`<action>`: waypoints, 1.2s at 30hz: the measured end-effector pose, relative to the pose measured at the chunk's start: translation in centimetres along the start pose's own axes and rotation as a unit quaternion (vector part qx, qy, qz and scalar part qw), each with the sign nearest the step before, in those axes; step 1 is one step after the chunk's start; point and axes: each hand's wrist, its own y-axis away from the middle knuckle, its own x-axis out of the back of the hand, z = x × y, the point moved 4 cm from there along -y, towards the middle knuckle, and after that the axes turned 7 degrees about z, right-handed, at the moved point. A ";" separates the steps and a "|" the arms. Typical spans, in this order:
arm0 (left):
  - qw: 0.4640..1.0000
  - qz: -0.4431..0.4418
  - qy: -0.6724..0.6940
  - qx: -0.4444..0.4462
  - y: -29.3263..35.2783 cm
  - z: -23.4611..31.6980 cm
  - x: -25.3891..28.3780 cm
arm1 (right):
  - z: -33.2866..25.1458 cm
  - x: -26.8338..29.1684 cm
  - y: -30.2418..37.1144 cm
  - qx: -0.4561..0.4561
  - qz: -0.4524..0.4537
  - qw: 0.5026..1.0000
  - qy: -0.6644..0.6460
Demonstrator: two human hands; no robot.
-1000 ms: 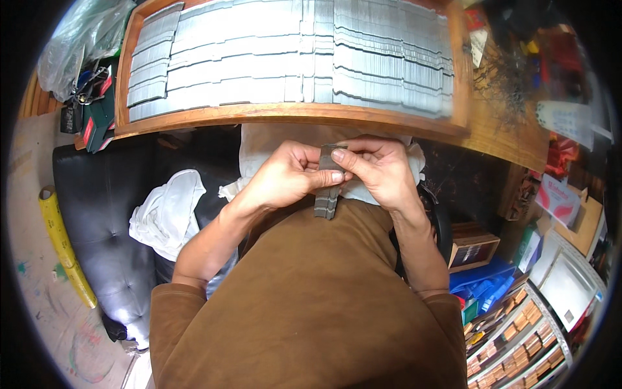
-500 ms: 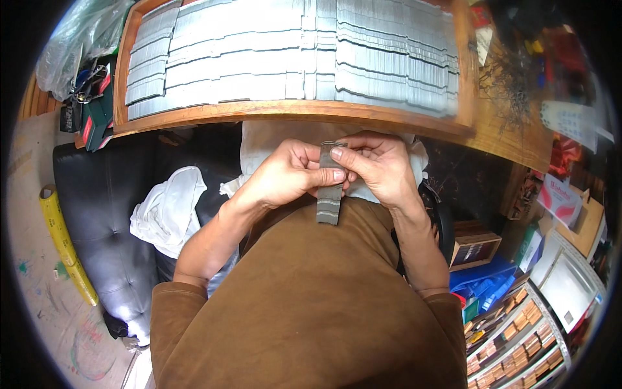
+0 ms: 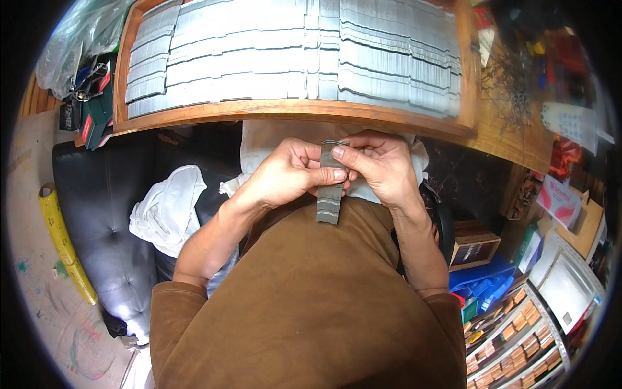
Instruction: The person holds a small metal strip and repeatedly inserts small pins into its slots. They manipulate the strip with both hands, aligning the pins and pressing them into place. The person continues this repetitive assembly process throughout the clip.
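Note:
Between my two hands, in front of my chest, is a narrow stack of thin grey metal strips (image 3: 329, 207), stood lengthwise with a stepped lower end. My left hand (image 3: 293, 170) is closed round its middle, the thumb lying across the front. Higher up, my right hand (image 3: 379, 165) pinches the stack near its top, thumb on the face and fingers behind. The fingers behind the stack are mostly hidden. Just beyond my hands stands a wooden tray (image 3: 291, 109) filled with rows of similar thin grey strips (image 3: 233, 58).
A white cloth (image 3: 170, 211) lies on a black padded seat (image 3: 97, 201) at the left. On the right are a wooden tabletop (image 3: 518, 139), a small wooden box (image 3: 475, 245), a blue bag (image 3: 483, 279) and a rack with copper-coloured pieces (image 3: 518, 330). A yellow tube (image 3: 65, 243) lies far left.
Both hands keep the same grip on the stack of strips, almost still. The whole view has shifted very slightly.

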 end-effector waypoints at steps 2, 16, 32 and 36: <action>1.000 0.003 0.001 0.001 0.0 0.1 -0.1 | 0.0 0.0 0.0 -0.003 -0.003 1.000 0.001; 1.000 0.004 -0.001 0.009 -0.1 -0.4 0.2 | -0.5 0.0 0.3 -0.026 -0.012 0.996 0.079; 1.000 0.025 -0.011 0.014 0.0 -0.1 -0.1 | -0.6 0.1 0.6 0.005 0.020 0.996 0.086; 1.000 0.024 0.002 0.014 0.0 -0.1 -0.3 | -0.9 0.2 0.8 0.005 0.037 0.994 0.105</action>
